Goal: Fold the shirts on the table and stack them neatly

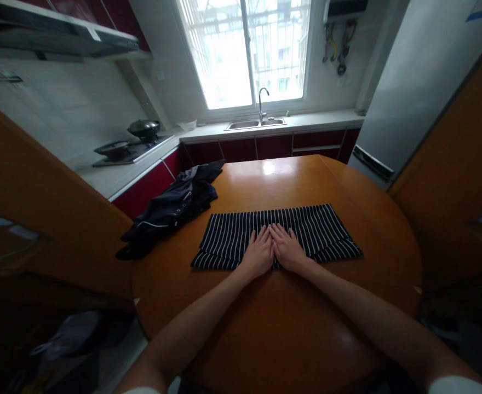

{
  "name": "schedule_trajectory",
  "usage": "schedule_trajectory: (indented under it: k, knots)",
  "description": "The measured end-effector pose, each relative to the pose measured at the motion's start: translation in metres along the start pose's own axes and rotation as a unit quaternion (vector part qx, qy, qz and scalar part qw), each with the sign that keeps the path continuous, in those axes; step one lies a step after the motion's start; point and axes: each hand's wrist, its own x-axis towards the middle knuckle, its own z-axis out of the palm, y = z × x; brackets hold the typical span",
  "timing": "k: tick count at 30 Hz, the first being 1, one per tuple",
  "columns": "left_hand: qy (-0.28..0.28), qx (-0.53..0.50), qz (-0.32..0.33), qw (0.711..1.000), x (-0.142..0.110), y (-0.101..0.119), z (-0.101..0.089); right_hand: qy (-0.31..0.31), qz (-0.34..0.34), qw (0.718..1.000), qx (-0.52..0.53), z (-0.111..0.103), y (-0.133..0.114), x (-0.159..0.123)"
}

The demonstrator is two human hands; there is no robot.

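A black cloth with thin white stripes [220,241] lies folded into a wide flat band on the wooden table. Near its middle, my left hand [259,253] rests flat on the fabric with its fingers stretched out. Right beside it, my right hand [286,249] also lies flat, palm down, and the two hands touch along their inner sides. Neither one grips the cloth. The part of the fabric under both palms is hidden. What kind of garment or cloth it is, I cannot tell.
A dark heap of clothing [171,205] hangs over the left edge of the round wooden table [274,328]. Beyond stand a counter with a sink [243,125], a stove with a wok [143,128] and a pan [112,149]. A refrigerator [392,98] is at the right.
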Motion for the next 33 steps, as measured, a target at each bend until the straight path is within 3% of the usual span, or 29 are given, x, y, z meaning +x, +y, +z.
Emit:
schedule_trajectory:
  k: [7, 16, 19, 24, 28, 33]
  knots:
    - [0.002, 0.001, -0.003, 1.000, -0.004, -0.005, 0.008, -0.012, 0.006, 1.000, -0.027, 0.008, 0.004, -0.004]
    - [-0.006, -0.008, -0.018, 1.000, -0.002, -0.003, 0.006, -0.046, 0.086, 0.995, -0.025, 0.003, 0.024, 0.002]
    - [-0.009, -0.007, -0.015, 1.000, -0.001, -0.002, 0.004, -0.056, 0.128, 0.990, -0.015, -0.004, 0.049, 0.007]
    - [-0.017, -0.002, -0.016, 1.000, 0.002, -0.003, 0.002, -0.043, 0.245, 0.968, -0.023, -0.019, 0.113, 0.014]
    - [-0.017, 0.006, -0.011, 1.000, 0.003, -0.006, 0.004, 0.019, 0.323, 0.946, -0.009, -0.037, 0.159, 0.012]
    - [-0.012, 0.014, -0.008, 1.000, 0.005, -0.010, 0.007, 0.104, 0.376, 0.920, 0.031, -0.064, 0.185, 0.007]
